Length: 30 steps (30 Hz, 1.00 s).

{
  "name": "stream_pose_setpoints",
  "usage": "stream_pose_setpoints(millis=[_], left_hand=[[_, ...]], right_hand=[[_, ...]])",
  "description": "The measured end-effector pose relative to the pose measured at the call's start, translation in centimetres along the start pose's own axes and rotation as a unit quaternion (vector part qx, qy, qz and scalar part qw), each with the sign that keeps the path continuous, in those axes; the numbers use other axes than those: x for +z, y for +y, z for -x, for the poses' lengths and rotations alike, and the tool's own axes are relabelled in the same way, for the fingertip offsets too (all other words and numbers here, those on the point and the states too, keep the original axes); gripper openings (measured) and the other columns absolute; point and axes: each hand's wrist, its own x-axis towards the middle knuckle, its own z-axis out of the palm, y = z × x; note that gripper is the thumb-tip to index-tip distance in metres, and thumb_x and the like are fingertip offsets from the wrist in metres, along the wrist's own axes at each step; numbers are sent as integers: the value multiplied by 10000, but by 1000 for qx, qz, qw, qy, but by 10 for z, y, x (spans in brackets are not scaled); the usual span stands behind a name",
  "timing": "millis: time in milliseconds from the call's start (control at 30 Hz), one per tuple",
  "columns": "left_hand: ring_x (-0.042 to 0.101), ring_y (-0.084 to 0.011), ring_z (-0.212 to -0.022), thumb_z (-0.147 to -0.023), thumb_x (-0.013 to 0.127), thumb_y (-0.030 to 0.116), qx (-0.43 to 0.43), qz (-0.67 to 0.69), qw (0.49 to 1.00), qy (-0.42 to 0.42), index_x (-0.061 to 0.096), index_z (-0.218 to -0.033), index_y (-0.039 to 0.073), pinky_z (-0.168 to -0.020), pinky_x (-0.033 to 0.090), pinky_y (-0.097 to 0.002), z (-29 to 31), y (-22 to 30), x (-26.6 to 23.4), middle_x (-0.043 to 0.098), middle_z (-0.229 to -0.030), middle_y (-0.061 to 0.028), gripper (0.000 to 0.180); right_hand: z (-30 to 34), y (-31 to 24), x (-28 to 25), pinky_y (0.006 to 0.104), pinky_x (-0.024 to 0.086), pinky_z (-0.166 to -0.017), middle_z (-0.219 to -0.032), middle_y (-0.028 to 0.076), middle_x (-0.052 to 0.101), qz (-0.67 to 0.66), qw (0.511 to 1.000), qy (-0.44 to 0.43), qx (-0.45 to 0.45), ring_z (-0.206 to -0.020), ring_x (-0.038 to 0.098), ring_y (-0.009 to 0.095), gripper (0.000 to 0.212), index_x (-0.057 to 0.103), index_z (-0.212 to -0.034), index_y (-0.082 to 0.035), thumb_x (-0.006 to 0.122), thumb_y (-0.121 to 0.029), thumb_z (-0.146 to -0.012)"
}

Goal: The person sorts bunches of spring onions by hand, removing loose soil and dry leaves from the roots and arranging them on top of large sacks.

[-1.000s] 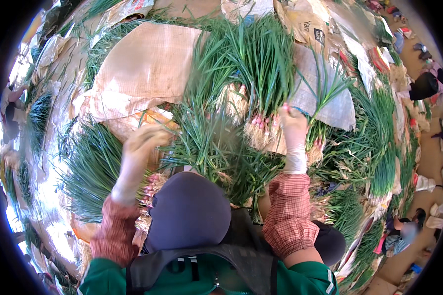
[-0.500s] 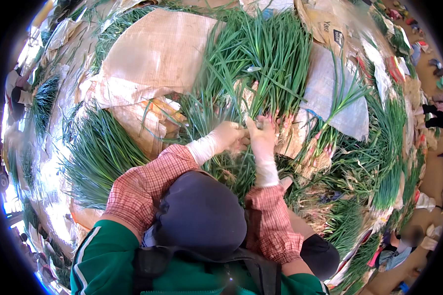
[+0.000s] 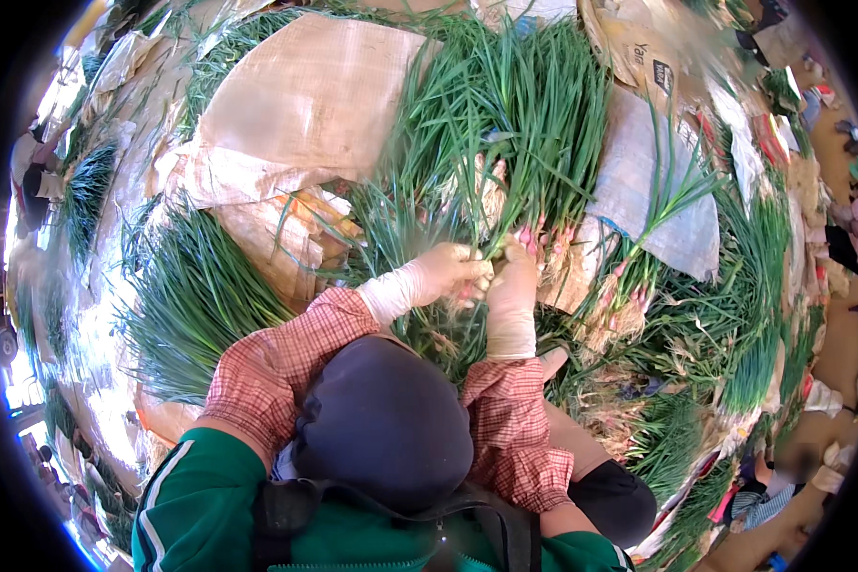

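Observation:
My left hand [image 3: 451,271], in a pale glove, is closed round the lower part of some spring onions [image 3: 463,297]; their pinkish bulb ends show blurred under the fingers. Right beside it, my gloved right hand [image 3: 513,276] has its fingers bent against the same stalks, nearly touching the left. What exactly lies between the right fingers is hidden. Just beyond both hands spreads a large pile of spring onions [image 3: 534,124], green leaves pointing away and pink bulbs toward me. A smaller bundle with stringy roots [image 3: 620,300] rests to the right.
A tan woven sack [image 3: 305,105] covers greens at the far left, and a whitish sack [image 3: 658,191] lies on the right. Another thick bunch of green leaves [image 3: 200,296] stands left of my arm. Loose leaves [image 3: 705,334] litter the right side. People sit at both edges.
My right hand has drawn slightly nearer to me, its fingers now bent closer to the left hand. The left hand has barely shifted, still on the spring onions.

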Motion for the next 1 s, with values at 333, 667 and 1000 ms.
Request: stream_pose_setpoints(millis=[333,667,1000], left_hand=[[651,-142,-654,-939,577,179,55,-169,981,72,652,-1017,14,-609,543,-287,-4,-1,-3,689,-821,-73,198],[474,-70,-592,-964,557,138,-12,226,974,8,557,-1050,44,-452,401,-192,-13,-4,-9,542,-794,-4,127],[625,-328,-760,-936,530,174,124,-332,911,212,604,-1069,-3,-700,517,-383,-34,-36,-41,630,-889,-182,234]], right_hand=[[16,0,11,284,469,-622,-798,20,607,445,830,-24,-335,-644,554,146,235,624,-1077,-19,573,-204,-942],[28,15,8,247,479,-611,-826,42,571,380,872,-26,-307,-696,557,110,199,539,-1066,18,477,-156,-995],[2,-20,58,350,444,-791,-977,106,602,447,858,-28,-250,-835,540,199,256,539,-1064,23,495,-214,-979]])
